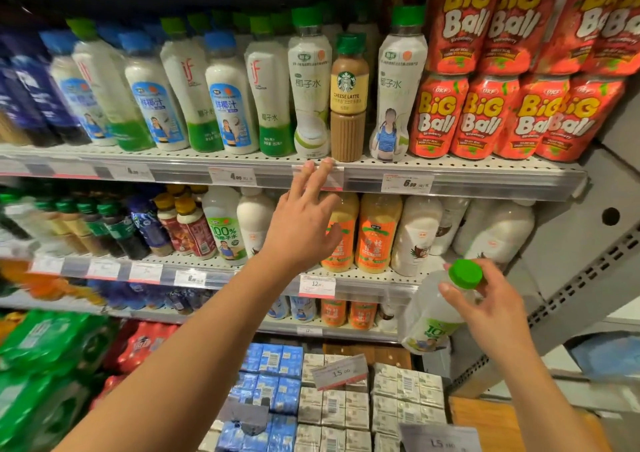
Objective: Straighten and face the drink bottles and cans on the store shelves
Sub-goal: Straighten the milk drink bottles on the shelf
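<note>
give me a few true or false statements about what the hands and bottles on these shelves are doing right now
1. The right hand grips a green-capped bottle near its neck. True.
2. The left hand is wrapped round the Starbucks bottle. False: its fingers are spread and reach up to the shelf edge below that bottle, holding nothing.
3. The Starbucks bottle stands between two white green-capped bottles. True.
4. The Big Ball packs sit left of the Starbucks bottle. False: they are to its right.
5. The held bottle stands on the shelf. False: it is tilted in the air, off the shelves.
</note>
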`<act>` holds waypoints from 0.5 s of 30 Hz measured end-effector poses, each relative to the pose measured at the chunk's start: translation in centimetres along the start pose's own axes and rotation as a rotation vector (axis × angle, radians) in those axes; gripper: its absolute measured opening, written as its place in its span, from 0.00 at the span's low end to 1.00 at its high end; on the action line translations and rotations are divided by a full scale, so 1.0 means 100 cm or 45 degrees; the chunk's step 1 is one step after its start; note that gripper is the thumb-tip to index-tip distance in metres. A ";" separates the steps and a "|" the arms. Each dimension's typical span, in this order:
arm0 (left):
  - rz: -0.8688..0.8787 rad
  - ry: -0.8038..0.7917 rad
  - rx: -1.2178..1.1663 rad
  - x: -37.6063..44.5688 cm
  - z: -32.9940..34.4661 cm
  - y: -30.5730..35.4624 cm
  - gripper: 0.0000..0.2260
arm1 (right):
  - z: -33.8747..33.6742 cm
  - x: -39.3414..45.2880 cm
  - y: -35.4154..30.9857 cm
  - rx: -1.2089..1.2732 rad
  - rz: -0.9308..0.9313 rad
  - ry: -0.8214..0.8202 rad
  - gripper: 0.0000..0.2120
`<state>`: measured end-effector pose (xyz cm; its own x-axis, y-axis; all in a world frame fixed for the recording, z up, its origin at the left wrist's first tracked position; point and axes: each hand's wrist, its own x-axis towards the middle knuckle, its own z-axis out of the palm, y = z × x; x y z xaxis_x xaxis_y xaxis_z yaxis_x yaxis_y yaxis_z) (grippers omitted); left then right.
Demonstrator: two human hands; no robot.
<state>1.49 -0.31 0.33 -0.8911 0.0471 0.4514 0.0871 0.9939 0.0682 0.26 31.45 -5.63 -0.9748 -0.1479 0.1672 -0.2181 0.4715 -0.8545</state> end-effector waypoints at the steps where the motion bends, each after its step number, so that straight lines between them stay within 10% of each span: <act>1: 0.046 0.024 -0.079 -0.003 -0.003 -0.004 0.13 | 0.002 -0.003 -0.002 -0.009 -0.003 -0.033 0.13; 7: -0.149 0.348 -0.403 -0.051 0.003 -0.059 0.07 | 0.027 -0.017 -0.017 -0.117 -0.017 -0.087 0.14; 15: -0.722 0.182 -0.607 -0.055 0.030 -0.141 0.21 | 0.056 -0.034 -0.052 0.090 0.098 -0.008 0.11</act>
<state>3.80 -14.24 -5.73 -0.7930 -0.5044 0.3416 -0.1550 0.7094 0.6876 4.94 24.59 -4.51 -0.9881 -0.1192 0.0971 -0.1387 0.4189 -0.8974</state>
